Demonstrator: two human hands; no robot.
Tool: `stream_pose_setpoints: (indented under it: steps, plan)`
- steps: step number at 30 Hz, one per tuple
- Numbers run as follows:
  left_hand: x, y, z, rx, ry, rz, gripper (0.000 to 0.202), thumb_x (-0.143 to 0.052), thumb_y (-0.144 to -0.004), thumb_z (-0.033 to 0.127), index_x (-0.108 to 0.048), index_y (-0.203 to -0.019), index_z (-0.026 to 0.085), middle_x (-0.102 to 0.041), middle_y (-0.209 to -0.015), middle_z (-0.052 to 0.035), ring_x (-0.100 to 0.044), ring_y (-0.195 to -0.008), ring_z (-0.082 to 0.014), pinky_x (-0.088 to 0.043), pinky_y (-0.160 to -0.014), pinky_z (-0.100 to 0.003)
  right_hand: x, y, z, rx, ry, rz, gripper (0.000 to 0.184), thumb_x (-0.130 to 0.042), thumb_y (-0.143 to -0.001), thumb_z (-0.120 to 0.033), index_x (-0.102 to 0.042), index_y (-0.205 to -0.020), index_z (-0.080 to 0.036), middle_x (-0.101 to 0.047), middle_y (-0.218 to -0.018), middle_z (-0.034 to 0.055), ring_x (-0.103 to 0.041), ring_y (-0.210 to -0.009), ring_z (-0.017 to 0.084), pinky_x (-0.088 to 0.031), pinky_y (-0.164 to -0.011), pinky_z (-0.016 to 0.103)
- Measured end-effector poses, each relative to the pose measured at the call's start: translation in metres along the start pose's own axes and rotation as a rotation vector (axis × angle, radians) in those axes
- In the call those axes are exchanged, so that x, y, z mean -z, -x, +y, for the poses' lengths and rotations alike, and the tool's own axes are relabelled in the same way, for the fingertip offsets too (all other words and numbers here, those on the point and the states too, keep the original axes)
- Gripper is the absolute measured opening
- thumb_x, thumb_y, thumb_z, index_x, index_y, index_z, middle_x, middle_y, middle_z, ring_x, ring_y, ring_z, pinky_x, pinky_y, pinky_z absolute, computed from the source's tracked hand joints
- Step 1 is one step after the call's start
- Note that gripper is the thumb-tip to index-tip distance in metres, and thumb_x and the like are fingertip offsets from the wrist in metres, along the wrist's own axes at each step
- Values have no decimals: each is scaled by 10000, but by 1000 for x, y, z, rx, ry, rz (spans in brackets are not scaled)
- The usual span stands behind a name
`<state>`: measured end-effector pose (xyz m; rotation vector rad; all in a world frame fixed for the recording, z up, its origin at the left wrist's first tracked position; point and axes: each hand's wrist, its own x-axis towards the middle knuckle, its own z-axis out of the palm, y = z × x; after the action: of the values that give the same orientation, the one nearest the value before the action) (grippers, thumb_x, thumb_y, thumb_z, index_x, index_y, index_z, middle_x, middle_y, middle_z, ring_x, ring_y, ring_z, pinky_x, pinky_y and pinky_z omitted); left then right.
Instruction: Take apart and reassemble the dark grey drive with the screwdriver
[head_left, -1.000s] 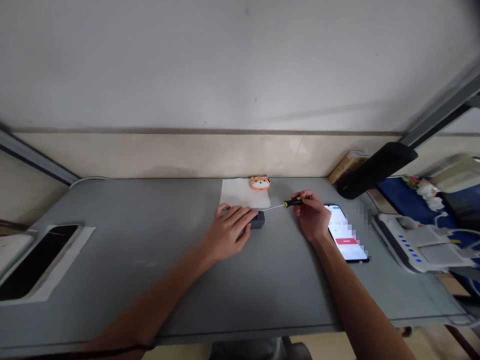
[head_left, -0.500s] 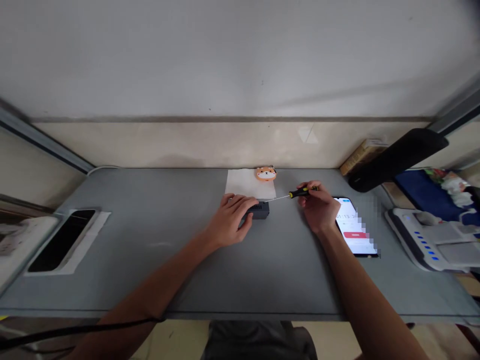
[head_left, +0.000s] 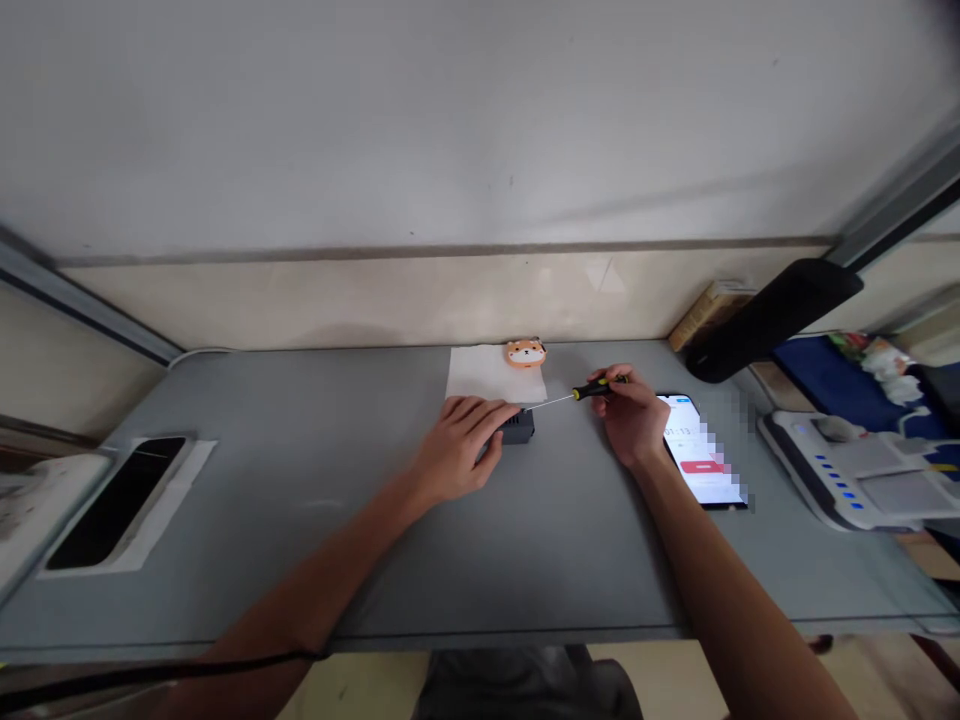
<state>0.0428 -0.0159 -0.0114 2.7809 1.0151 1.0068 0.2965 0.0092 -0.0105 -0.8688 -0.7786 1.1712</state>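
My left hand (head_left: 459,448) lies over a small dark grey box (head_left: 519,426) on the grey table (head_left: 315,500), fingers curled over its top and thumb at its front, holding it down. My right hand (head_left: 631,414) grips a screwdriver (head_left: 592,389) with a black and yellow handle. Its thin metal shaft points left, and the tip meets the right end of the box. Just behind the box lies a white paper sheet (head_left: 487,375) with a small orange animal-faced object (head_left: 526,352) on its far edge.
A lit phone (head_left: 701,455) lies to the right of my right hand. Further right are a white device with blue lights (head_left: 840,470) and a black lamp head (head_left: 772,315). A rectangular cut-out (head_left: 112,505) opens in the table at far left. A wall runs along the back.
Both hands keep their hold on the box and the screwdriver. Only the view has shifted slightly with my head.
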Motion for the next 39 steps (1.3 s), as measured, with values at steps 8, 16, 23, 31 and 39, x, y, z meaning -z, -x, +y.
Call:
stream_pose_setpoints:
  steps: [8,16,23,31,39]
  plan:
    - [0,0,-1,-36,-83,-21,492,-445,-952,97,-556,-1412,233,-728,-1153,-83,-653,-980,-232,-477,-904,-398,0,1,2,15,19,0,81,-687,-643,-226,-625,-695,-232,-659,-764,32,-498,-562,120,-357,-426,241]
    - [3,-1,4,-46,-182,-35,418,-441,-960,90,-602,-1333,191,-732,-1124,-87,-654,-952,-234,-461,-894,-396,5,-4,-3,23,-28,42,62,-657,-627,-207,-631,-677,-231,-665,-745,33,-494,-554,120,-358,-435,243]
    - [5,-4,4,-60,-113,-1,427,-441,-969,75,-595,-1346,205,-737,-1160,-79,-680,-959,-218,-468,-898,-392,2,-3,-3,-23,-71,102,63,-662,-587,-202,-624,-635,-219,-657,-698,31,-475,-514,105,-340,-411,222]
    - [2,-3,1,-82,-7,128,333,-476,-977,77,-609,-1254,206,-748,-1184,-75,-712,-1044,-189,-530,-901,-347,8,-5,0,-4,-95,51,66,-667,-631,-190,-623,-672,-218,-667,-731,29,-510,-538,114,-365,-410,225]
    - [2,0,-7,126,165,154,278,-445,-989,142,-650,-1155,228,-743,-1094,-63,-708,-1005,-192,-560,-898,-350,7,-6,-2,-60,-100,48,99,-693,-612,-219,-632,-690,-214,-690,-730,19,-495,-494,90,-384,-420,211]
